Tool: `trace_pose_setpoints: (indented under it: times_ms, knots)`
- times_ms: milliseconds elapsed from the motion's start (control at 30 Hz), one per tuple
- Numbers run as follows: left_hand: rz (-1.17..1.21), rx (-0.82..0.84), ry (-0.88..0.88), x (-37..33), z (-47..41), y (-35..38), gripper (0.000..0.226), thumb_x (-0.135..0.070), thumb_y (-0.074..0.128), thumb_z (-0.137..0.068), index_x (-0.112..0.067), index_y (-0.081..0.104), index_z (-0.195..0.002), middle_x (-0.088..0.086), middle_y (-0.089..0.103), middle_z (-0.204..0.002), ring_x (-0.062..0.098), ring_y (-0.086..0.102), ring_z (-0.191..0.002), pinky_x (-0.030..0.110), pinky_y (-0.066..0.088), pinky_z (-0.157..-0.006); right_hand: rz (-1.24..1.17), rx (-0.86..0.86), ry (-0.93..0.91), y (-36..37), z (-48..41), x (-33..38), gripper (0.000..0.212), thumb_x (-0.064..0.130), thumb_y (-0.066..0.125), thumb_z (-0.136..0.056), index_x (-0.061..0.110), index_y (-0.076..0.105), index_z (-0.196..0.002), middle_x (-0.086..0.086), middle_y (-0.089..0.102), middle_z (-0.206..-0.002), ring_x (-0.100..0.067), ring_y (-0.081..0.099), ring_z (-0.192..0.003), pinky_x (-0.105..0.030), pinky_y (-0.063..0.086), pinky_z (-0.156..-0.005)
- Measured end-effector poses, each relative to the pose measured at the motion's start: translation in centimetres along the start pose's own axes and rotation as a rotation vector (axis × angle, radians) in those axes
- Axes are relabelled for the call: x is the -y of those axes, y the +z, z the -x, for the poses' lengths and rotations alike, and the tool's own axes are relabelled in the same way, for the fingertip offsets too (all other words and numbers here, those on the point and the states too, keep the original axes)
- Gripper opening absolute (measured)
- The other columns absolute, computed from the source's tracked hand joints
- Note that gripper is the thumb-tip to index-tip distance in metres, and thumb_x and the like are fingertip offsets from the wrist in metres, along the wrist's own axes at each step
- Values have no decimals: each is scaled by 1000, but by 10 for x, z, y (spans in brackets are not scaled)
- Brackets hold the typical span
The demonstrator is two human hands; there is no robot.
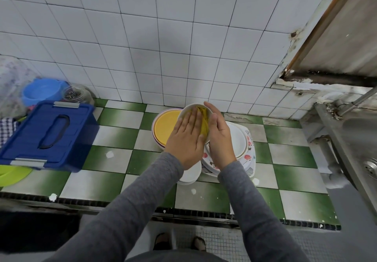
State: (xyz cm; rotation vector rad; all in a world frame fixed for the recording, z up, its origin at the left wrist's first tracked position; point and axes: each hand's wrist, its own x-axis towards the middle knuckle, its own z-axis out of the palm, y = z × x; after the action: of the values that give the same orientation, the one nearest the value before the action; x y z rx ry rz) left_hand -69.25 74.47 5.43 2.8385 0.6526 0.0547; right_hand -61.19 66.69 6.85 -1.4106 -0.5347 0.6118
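Observation:
A white bowl [189, 107] is held tilted above the green and white tiled counter [114, 157]. My right hand [219, 137] cups the bowl's right side, fingers curved round its rim. My left hand [186, 139] lies flat with straight fingers inside the bowl, pressing a yellow cloth [204, 119] against its inner wall. Most of the bowl is hidden behind both hands.
A yellow plate [164, 127] on stacked plates sits behind left. White plates [237, 141] on a floral tray [250, 159] lie to the right, a white dish stack [189, 175] below. A blue lidded box [49, 135], blue bowl [41, 92], glass jar [76, 95] stand left; steel sink [359, 139] right.

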Motion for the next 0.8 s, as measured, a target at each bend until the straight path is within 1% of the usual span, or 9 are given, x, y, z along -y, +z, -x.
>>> trace_pose_setpoints:
  times_ms: [67,133,200,267,367,500,600,700,800]
  knots:
    - [96,3,87,5,-4,-2,72,-47,-13,-84,-20,-17,-150,1,-15,-164,7,-22,-146,19,-27,-111,-48,-7,14,-2,-1,-1,37,38,36,-106,28,58,-134,4,60,-137,-12,56,-128,-31,49,-106]
    - [210,24,165,10,-7,-2,60,-43,1,-92,-25,-11,-148,-5,-7,-164,2,-17,-145,13,-23,-111,-72,-12,35,-3,-2,0,36,36,35,-107,28,59,-132,4,62,-133,-13,57,-127,-36,50,-106]
    - [300,47,236,15,-6,-1,58,-43,7,-94,-30,-3,-149,-13,-4,-161,-1,-11,-146,14,-15,-115,-82,-6,45,-4,-2,1,36,35,35,-108,27,60,-133,1,64,-130,-15,59,-125,-37,51,-104]
    - [298,65,293,20,-4,-2,58,-46,6,-92,-33,3,-148,-20,-1,-156,-4,-7,-145,12,-13,-114,-90,3,53,-5,-1,0,36,33,34,-109,26,60,-133,-2,65,-128,-19,60,-123,-38,53,-102]
    - [147,81,329,27,-1,-6,61,-47,-3,-89,-32,3,-147,-17,-2,-155,-1,-8,-146,14,-15,-114,-97,19,78,-5,1,-5,36,34,33,-109,26,59,-133,-5,64,-129,-22,60,-124,-38,54,-99]
    - [-14,10,230,18,6,-1,65,-44,-7,-89,-27,-9,-152,-3,-1,-166,16,2,-154,33,0,-123,-128,11,108,-3,0,-2,35,35,34,-109,31,62,-129,0,64,-129,-18,60,-123,-30,56,-93]
    - [-9,-28,101,10,6,2,69,-42,-5,-91,-21,-10,-156,0,-6,-167,17,-4,-154,32,-6,-120,-127,27,92,1,-1,3,34,32,33,-109,29,60,-129,2,63,-130,-15,60,-122,-25,56,-87]
    - [24,-67,-4,10,2,1,75,-44,-11,-86,-19,-11,-157,-1,-10,-166,12,-14,-151,27,-17,-117,-95,59,56,4,-3,6,36,32,34,-108,25,57,-134,2,61,-134,-12,59,-122,-19,55,-81]
    - [111,-78,25,13,-1,1,78,-47,-9,-84,-18,-8,-157,-2,-10,-166,6,-19,-146,21,-22,-114,-88,60,28,4,-6,6,35,34,36,-107,28,58,-132,5,61,-134,-9,59,-123,-21,56,-85]
